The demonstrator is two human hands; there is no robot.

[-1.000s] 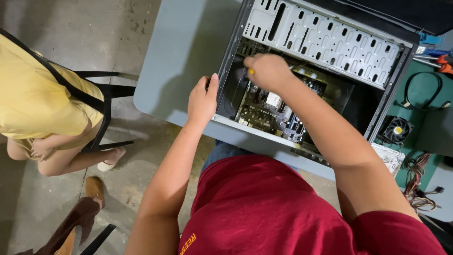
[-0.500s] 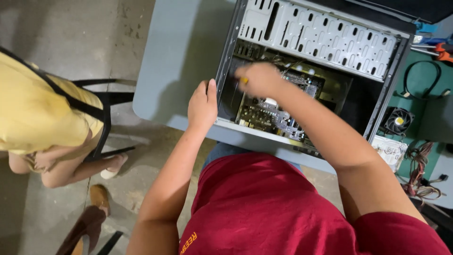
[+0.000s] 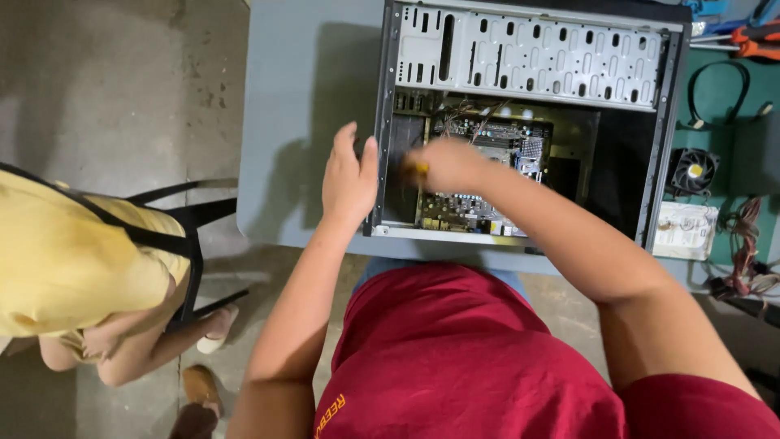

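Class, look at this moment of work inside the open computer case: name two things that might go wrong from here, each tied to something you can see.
1. The right hand holds a yellow-handled tool just above the circuit board; a slip might scratch it.
2. The left hand rests on the case's metal edge, which might cut fingers if the case shifts.

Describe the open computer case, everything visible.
The computer case lies on its side on a grey table, side panel off. It looks like bare grey metal with a punched, slotted drive cage at the top and a green circuit board inside. The left hand rests on its left edge. The right hand, blurred, reaches inside gripping a yellow-handled tool.
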